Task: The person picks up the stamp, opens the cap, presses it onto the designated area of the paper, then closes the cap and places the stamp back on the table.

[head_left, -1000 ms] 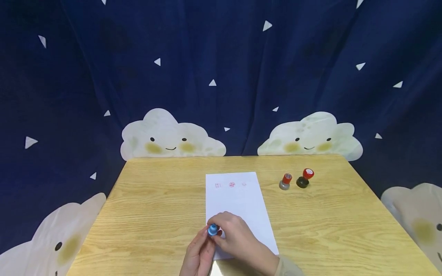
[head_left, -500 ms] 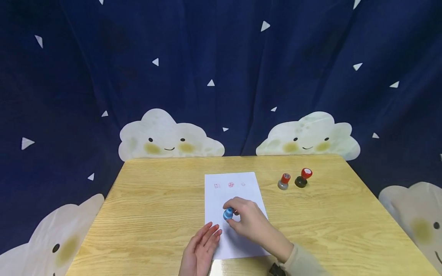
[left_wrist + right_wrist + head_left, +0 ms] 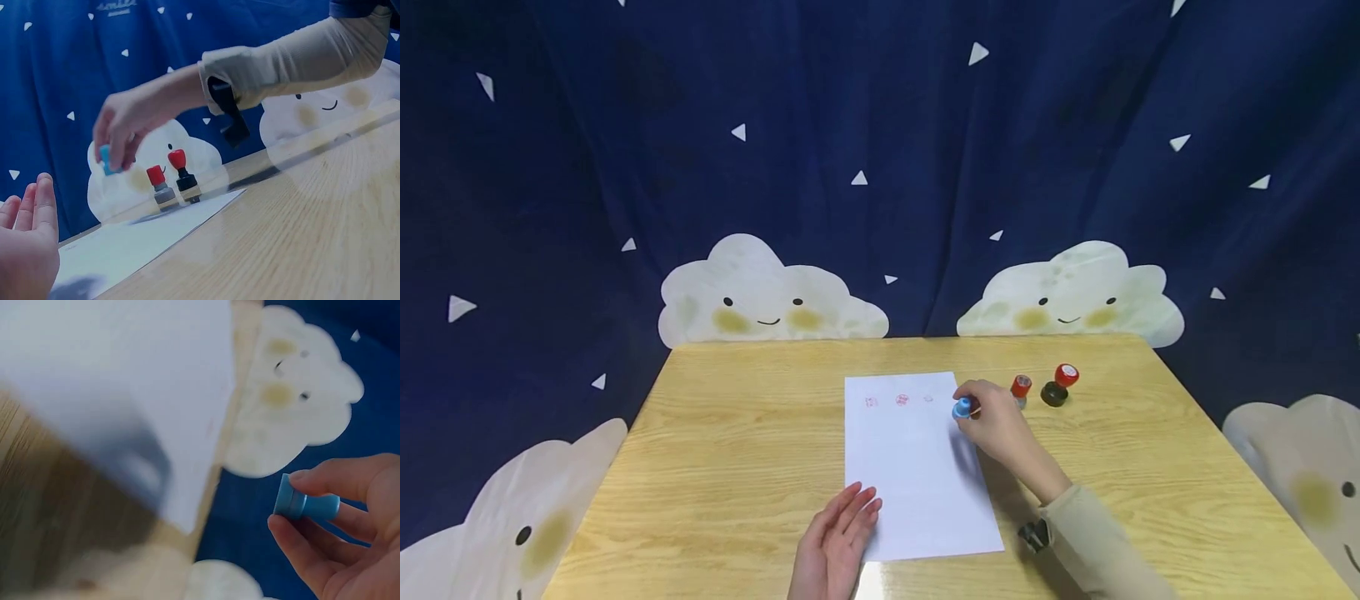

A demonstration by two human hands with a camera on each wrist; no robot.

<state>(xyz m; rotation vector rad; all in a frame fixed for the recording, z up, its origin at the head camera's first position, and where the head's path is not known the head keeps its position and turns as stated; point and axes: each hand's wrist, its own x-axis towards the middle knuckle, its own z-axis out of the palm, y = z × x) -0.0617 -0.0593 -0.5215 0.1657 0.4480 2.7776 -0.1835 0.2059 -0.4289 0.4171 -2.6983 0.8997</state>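
Observation:
My right hand [image 3: 996, 419] pinches a small blue stamp [image 3: 303, 501] by its wide base between thumb and fingers, held in the air over the paper's right edge. The white sheet of paper [image 3: 910, 483] lies on the table and bears three small red stamp prints [image 3: 902, 401] along its top. Near the sheet's lower left corner, my left hand [image 3: 835, 537] lies with relaxed, spread fingers and holds nothing. Just beyond the right hand stands a red and grey stamp [image 3: 160, 185], partly hidden by that hand in the head view.
A red-topped stamp with a black base [image 3: 1060, 385] stands to the right of the grey one. The wooden table [image 3: 745, 433] reaches back to a dark blue curtain [image 3: 820, 108] with clouds on it. A black strap [image 3: 228, 112] hangs at the right sleeve.
My right hand has carried the blue stamp away from the left hand, across the paper to the upper right. The left hand's fingers have let go of it and stay near the same place.

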